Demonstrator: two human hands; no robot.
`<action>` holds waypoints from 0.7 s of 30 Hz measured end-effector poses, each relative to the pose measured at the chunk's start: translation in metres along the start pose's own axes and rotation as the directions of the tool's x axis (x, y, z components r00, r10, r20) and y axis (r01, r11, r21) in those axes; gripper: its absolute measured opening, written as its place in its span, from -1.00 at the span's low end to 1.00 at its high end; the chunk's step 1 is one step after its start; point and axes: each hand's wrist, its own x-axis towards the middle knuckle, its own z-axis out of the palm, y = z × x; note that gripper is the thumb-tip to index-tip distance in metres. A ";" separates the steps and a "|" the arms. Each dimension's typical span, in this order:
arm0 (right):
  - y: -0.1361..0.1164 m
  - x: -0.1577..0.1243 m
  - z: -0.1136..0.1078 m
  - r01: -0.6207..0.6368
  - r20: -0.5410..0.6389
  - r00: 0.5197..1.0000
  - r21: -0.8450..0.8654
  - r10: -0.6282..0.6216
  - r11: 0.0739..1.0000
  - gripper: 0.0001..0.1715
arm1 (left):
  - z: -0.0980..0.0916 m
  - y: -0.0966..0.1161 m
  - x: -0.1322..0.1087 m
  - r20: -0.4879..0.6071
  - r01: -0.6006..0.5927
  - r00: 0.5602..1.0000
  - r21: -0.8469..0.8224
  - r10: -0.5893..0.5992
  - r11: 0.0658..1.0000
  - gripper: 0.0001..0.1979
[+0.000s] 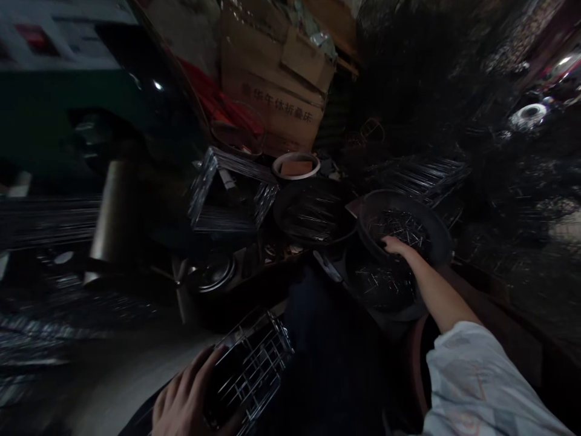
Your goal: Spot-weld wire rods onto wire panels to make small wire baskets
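My left hand (188,390) is closed around the side of a small wire basket (256,369), a metal grid frame held low by my legs. On the right, my right hand (394,244) reaches to the near inner side of a dark round basin (438,239). Thin, short metal wire pieces (402,225) lie loose in that basin. Its fingers are small and dark in the view, so whether they grip the rim or a wire does not show. Below it, a second basin (385,312) also contains wire pieces.
Another dark basin (313,239) with long wire parts stands in the middle, before a pale bucket (297,175). Stacked wire racks (227,160) are left of it. A large cardboard box (276,91) stands behind. A metal cylinder (109,212) is at left.
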 end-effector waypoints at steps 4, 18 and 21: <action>0.016 -0.009 -0.013 -0.034 -0.047 0.998 0.176 0.042 0.984 -0.71 | 0.001 0.006 0.006 -0.031 -0.025 0.999 -0.024 0.024 0.999 -0.21; 0.034 -0.059 0.001 -0.025 0.016 1.000 0.477 0.019 0.879 -0.74 | 0.010 0.026 0.022 -0.044 -0.136 0.990 -0.040 0.134 0.990 -0.20; 0.033 -0.055 0.003 -0.039 0.057 0.998 0.397 0.017 0.917 -0.75 | 0.011 0.026 0.024 -0.051 -0.149 0.988 -0.043 0.147 0.988 -0.19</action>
